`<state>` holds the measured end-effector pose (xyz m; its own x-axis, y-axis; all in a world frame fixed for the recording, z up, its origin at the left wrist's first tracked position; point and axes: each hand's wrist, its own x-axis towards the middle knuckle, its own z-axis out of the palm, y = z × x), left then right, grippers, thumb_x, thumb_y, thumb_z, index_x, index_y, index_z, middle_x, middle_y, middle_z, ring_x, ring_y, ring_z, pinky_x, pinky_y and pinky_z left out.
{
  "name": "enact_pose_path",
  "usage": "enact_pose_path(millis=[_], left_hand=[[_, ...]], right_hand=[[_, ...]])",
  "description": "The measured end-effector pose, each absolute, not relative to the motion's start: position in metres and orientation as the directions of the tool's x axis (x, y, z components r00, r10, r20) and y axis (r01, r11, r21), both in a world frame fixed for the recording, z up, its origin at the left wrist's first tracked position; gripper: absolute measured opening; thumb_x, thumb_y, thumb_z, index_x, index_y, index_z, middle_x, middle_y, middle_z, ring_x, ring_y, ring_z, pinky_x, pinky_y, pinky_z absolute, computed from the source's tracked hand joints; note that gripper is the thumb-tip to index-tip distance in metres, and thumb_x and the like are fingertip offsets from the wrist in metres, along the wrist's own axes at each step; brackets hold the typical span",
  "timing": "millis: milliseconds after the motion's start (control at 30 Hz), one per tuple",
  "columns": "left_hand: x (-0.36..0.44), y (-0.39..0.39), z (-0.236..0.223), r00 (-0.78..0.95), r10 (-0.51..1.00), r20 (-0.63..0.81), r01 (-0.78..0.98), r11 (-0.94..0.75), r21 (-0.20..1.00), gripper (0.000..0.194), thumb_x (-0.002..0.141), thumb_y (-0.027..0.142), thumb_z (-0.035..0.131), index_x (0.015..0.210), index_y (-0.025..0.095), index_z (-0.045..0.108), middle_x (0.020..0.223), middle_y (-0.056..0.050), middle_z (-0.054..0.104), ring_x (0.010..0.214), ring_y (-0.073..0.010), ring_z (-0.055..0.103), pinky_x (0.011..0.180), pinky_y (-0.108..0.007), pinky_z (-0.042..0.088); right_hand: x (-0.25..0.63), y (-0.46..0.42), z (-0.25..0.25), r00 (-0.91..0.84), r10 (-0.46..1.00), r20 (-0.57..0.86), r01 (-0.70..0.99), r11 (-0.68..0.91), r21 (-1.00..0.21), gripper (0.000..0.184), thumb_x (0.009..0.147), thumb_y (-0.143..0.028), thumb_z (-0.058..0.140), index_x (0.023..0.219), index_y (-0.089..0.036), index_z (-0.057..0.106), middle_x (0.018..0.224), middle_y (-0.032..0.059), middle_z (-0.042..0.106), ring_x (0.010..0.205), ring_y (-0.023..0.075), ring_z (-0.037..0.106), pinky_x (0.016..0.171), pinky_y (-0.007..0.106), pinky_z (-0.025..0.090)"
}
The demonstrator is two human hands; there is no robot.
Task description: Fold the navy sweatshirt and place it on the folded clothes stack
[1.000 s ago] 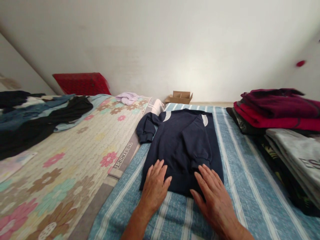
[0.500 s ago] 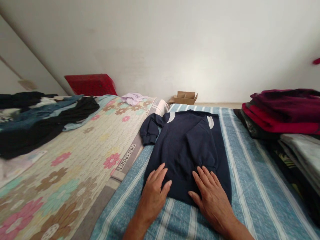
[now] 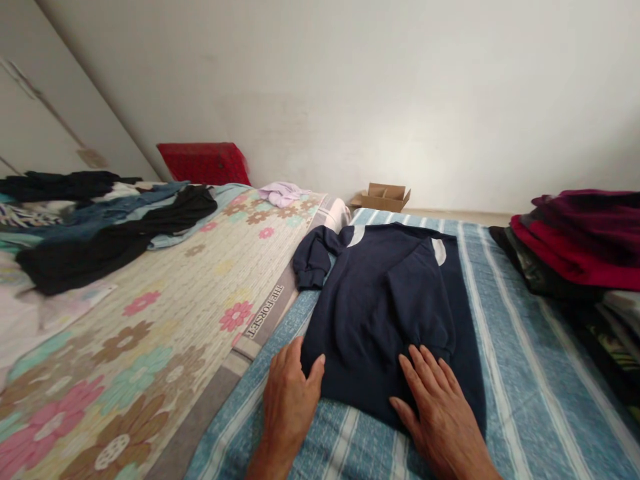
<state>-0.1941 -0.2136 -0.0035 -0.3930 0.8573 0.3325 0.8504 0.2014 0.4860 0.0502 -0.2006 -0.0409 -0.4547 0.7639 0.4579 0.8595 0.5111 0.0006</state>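
A navy sweatshirt (image 3: 385, 300) with white shoulder patches lies flat on a blue striped blanket (image 3: 520, 380). One sleeve is folded across its front; the other sleeve sticks out to the left. My left hand (image 3: 289, 400) rests at the sweatshirt's lower left corner, its fingers curled at the fabric's edge with the thumb on top. Flat on the hem near the folded sleeve's cuff lies my right hand (image 3: 439, 413), fingers stretched out.
A floral quilt (image 3: 150, 320) covers the left side, with a heap of dark and blue clothes (image 3: 105, 227) on it. Folded garments (image 3: 580, 247) are stacked at the right. Near the far wall stand a red cushion (image 3: 205, 163) and a small cardboard box (image 3: 383, 197).
My left hand slid from the top of the sweatshirt to its lower left edge and its fingers curled there. The right hand stayed on the hem. The view shifted left.
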Motion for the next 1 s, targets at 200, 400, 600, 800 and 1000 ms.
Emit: enact_pose_path(millis=[200,400,600,800,1000], left_hand=[[-0.193,-0.208,0.013,-0.5,0.866,0.026,0.704,0.389,0.594,0.038,0.077,0.033,0.053,0.109,0.014,0.06,0.099,-0.012,0.067,0.094,-0.0267,0.063,0.083,-0.038,0.047],[-0.199,-0.204,0.022,-0.523,0.851,-0.053,0.447,0.326,0.833,0.015,0.063,0.032,0.061,0.071,0.02,0.058,0.069,-0.001,0.064,0.071,-0.0208,0.062,0.068,-0.03,0.046],[-0.207,-0.203,0.009,-0.483,0.855,-0.19,0.115,0.277,0.954,0.022,0.058,0.035,0.063,0.07,0.018,0.055,0.061,0.003,0.057,0.059,-0.0155,0.056,0.056,-0.025,0.043],[-0.203,-0.202,0.014,-0.501,0.819,-0.278,-0.13,0.247,0.96,0.03,0.057,0.028,0.067,0.083,0.018,0.056,0.069,0.002,0.064,0.063,-0.0163,0.061,0.06,-0.026,0.047],[-0.203,-0.201,0.031,-0.384,0.834,-0.396,-0.307,0.29,0.907,0.052,0.056,0.025,0.071,0.106,0.015,0.061,0.097,-0.008,0.07,0.087,-0.0242,0.066,0.078,-0.034,0.05]], right_hand=[[0.051,-0.201,-0.044,-0.474,0.746,0.468,0.852,0.522,0.031,0.053,0.086,-0.05,0.049,0.126,-0.015,0.053,0.134,0.0128,0.05,0.126,0.0312,0.042,0.099,0.048,0.036],[0.052,-0.199,-0.044,-0.475,0.726,0.497,0.845,0.533,0.029,0.051,0.086,-0.05,0.047,0.124,-0.016,0.053,0.132,0.0132,0.052,0.123,0.0311,0.045,0.097,0.047,0.038],[0.039,-0.195,-0.023,-0.511,0.636,0.578,0.791,0.612,0.027,0.041,0.088,-0.041,0.048,0.117,-0.013,0.058,0.126,0.0157,0.057,0.119,0.0286,0.049,0.098,0.046,0.038],[0.004,-0.184,-0.007,-0.573,0.666,0.477,0.736,0.674,-0.057,0.044,0.086,-0.038,0.053,0.125,-0.019,0.054,0.134,0.0083,0.051,0.126,0.0264,0.043,0.102,0.044,0.038],[-0.012,-0.175,-0.02,-0.599,0.742,0.303,0.729,0.661,-0.178,0.053,0.085,-0.05,0.051,0.133,-0.026,0.048,0.139,0.0065,0.046,0.13,0.0284,0.038,0.102,0.046,0.039]])
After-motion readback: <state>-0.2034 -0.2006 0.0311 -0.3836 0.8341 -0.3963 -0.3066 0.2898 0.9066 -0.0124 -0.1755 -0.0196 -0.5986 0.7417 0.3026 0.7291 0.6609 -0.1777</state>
